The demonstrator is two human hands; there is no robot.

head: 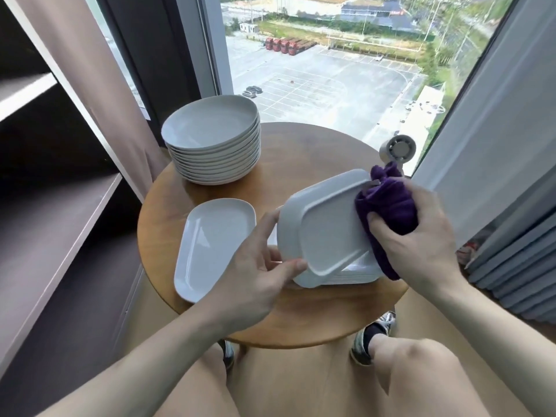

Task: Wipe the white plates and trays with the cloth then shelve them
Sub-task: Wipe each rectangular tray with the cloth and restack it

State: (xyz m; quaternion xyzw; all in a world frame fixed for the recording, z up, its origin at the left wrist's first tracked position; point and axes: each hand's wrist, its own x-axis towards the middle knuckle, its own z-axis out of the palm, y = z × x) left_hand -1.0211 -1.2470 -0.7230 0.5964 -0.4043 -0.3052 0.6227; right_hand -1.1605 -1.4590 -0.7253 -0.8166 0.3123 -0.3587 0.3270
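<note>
The wiping is under way and looks early. The left hand (255, 275) pinches the near left edge of a white rectangular ceramic tray (328, 233), thumb on top and fingers (272, 258) beneath, holding it tilted with its underside up. The right hand (421, 236) has its fingers (382, 227) curled round a bunched purple fleecy cloth (388, 206), pressing it on that tray's right edge.

Directly under the held tray a low stack of matching white trays (355, 276) waits. Just left of the held tray a white oblong tray (207, 245) lies face up and alone; whether it has been wiped I cannot tell. Beyond the held tray, to the left, stands a tall stack of white round deep plates (210, 124), apparently not yet taken up. None of this ware is seen on the dark shelving unit (60, 230) far left of the held tray, so most of the wiping and, it seems, all the shelving remain.

Everything sits on a round, warm-toned wooden desk (301, 152). Behind the held tray is a tall window (316, 70) over a car park, with a small white round device (397, 150) at the sill, a beige curtain (99, 85) to the left and grey pleated drapes (511, 266) to the right.
</note>
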